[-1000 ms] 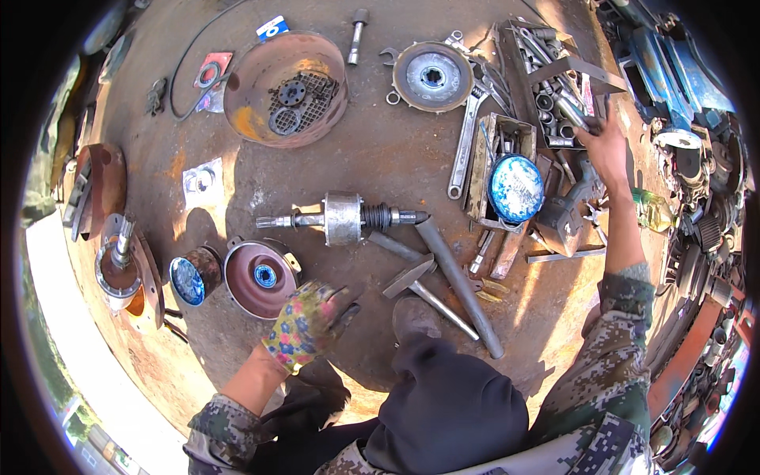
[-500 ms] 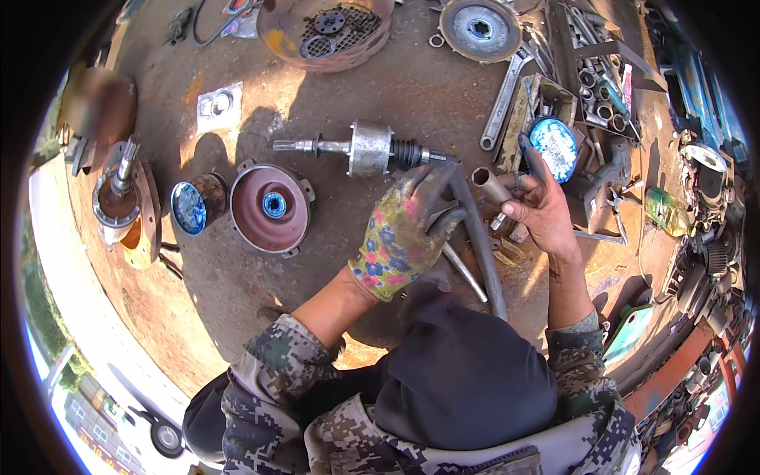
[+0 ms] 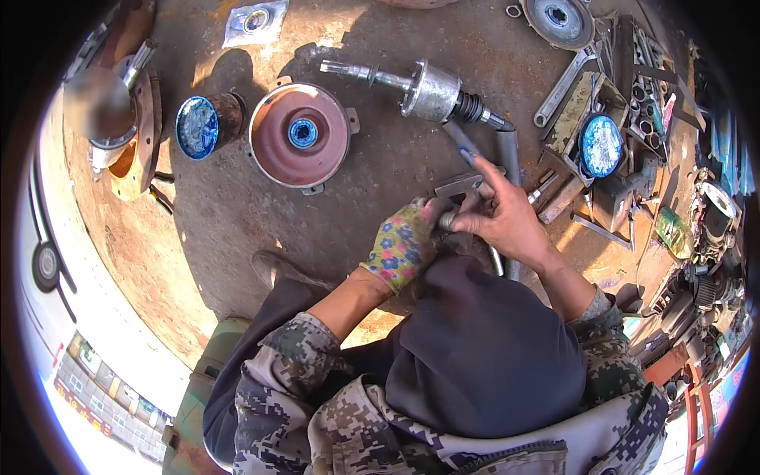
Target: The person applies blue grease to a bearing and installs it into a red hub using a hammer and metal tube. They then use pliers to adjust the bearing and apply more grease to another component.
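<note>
Left hand: I see the gloved left hand (image 3: 404,241) with its fingers bent closed around a small metal cylinder (image 3: 448,221); the fingertips are somewhat blurred.
Right hand: the bare right hand (image 3: 511,222) is half open, index finger stretched forward and thumb at the cylinder; I cannot tell if it grips.
Metal cylinder: it is between the two hands, above the ground (image 3: 229,237).
Ahead of the hands: a shaft with a silver drum (image 3: 431,91) lies on its side.
Under and beyond the right hand: a grey bar (image 3: 507,150) lies, partly hidden by this hand.
Left and forward of the left hand: a reddish round housing (image 3: 301,162) with blue centre; farther left, near it, a grease tin (image 3: 232,115).
Right and forward of the right hand: an adjustable wrench (image 3: 564,87) and a blue-and-white round lid (image 3: 602,146).
</note>
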Motion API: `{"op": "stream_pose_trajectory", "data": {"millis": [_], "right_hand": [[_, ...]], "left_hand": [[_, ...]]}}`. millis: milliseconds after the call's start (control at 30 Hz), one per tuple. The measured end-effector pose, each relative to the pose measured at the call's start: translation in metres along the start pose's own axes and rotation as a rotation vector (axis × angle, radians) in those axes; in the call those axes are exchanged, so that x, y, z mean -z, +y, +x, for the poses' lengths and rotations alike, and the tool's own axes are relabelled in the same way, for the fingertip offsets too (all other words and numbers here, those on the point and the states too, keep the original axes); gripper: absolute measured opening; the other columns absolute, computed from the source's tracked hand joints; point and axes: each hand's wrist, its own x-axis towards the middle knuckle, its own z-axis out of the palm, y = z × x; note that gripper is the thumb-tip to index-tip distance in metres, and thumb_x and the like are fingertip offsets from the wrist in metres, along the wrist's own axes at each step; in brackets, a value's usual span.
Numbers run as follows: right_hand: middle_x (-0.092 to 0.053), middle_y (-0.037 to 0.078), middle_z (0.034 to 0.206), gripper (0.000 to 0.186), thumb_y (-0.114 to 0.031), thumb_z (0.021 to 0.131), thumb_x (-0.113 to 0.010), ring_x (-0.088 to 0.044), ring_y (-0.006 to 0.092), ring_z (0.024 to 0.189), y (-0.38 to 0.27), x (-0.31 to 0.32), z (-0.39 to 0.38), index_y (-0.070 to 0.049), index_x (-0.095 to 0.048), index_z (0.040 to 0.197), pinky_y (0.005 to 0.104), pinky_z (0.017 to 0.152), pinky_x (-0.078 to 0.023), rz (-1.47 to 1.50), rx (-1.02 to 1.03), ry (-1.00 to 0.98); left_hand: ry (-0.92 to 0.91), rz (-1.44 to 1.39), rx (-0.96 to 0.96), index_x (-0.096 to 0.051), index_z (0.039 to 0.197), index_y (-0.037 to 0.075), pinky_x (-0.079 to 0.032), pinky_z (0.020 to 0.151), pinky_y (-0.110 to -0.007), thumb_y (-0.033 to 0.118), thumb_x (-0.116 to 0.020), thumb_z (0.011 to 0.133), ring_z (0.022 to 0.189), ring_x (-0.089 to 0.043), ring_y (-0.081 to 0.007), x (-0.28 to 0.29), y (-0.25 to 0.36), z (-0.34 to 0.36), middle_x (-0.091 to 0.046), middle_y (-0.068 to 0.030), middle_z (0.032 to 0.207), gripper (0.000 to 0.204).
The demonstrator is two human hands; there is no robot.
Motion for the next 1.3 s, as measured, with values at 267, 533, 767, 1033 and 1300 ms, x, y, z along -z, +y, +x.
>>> {"op": "stream_pose_trajectory", "data": {"millis": [267, 533, 767, 1033, 1300], "right_hand": [[-0.074, 0.017, 0.112, 0.05, -0.015, 0.102, -0.08, -0.076, 0.0254, 0.093, 0.058, 0.0, -0.018, 0.005, -0.055, 0.141, 0.0377, 0.083, -0.062, -0.293, 0.003, 0.408], [-0.067, 0.025, 0.129, 0.076, -0.011, 0.088, -0.087, -0.069, 0.0436, 0.114, 0.129, -0.061, -0.037, 0.0, -0.047, 0.152, 0.0519, 0.097, -0.056, -0.788, 0.103, 0.503], [-0.07, 0.022, 0.114, 0.082, -0.011, 0.086, -0.085, -0.074, 0.0336, 0.095, 0.117, -0.056, -0.043, -0.005, -0.044, 0.157, 0.0436, 0.086, -0.06, -0.391, -0.21, 0.517], [-0.069, 0.025, 0.124, 0.09, 0.0, 0.086, -0.082, -0.071, 0.0495, 0.109, 0.055, -0.01, -0.053, -0.002, -0.037, 0.165, 0.0487, 0.097, -0.059, -0.528, 0.005, 0.395], [-0.075, 0.028, 0.104, 0.069, -0.007, 0.089, -0.082, -0.077, 0.0433, 0.091, -0.032, -0.009, -0.03, 0.006, -0.056, 0.151, 0.0448, 0.08, -0.06, -0.642, 0.225, 0.294]], "left_hand": [[0.271, -0.225, 0.044, -0.071, 0.112, 0.006, -0.058, 0.081, -0.046, 0.019, -0.086, 0.093, 0.093, -0.073, -0.0394, 0.02, -0.058, -0.021, -0.074, -0.0169, 0.103, 0.027], [0.347, -0.578, 0.092, -0.071, 0.116, 0.005, -0.059, 0.089, -0.039, 0.003, -0.077, 0.096, 0.095, -0.074, -0.0316, -0.012, -0.069, -0.005, -0.075, -0.0144, 0.105, 0.021], [0.195, -0.37, 0.018, -0.072, 0.112, 0.005, -0.058, 0.086, -0.047, 0.021, -0.085, 0.093, 0.097, -0.073, -0.0416, 0.038, -0.05, 0.007, -0.074, -0.0195, 0.103, 0.029], [-0.104, -0.35, 0.09, -0.075, 0.112, 0.002, -0.057, 0.089, -0.041, 0.032, -0.085, 0.097, 0.094, -0.073, -0.0233, 0.136, -0.049, -0.027, -0.079, -0.0146, 0.103, 0.035], [-0.244, -0.525, 0.065, -0.076, 0.125, 0.007, -0.057, 0.097, -0.034, 0.021, -0.082, 0.1, 0.104, -0.07, -0.0112, 0.205, -0.065, -0.036, -0.079, -0.007, 0.11, 0.029]]}}
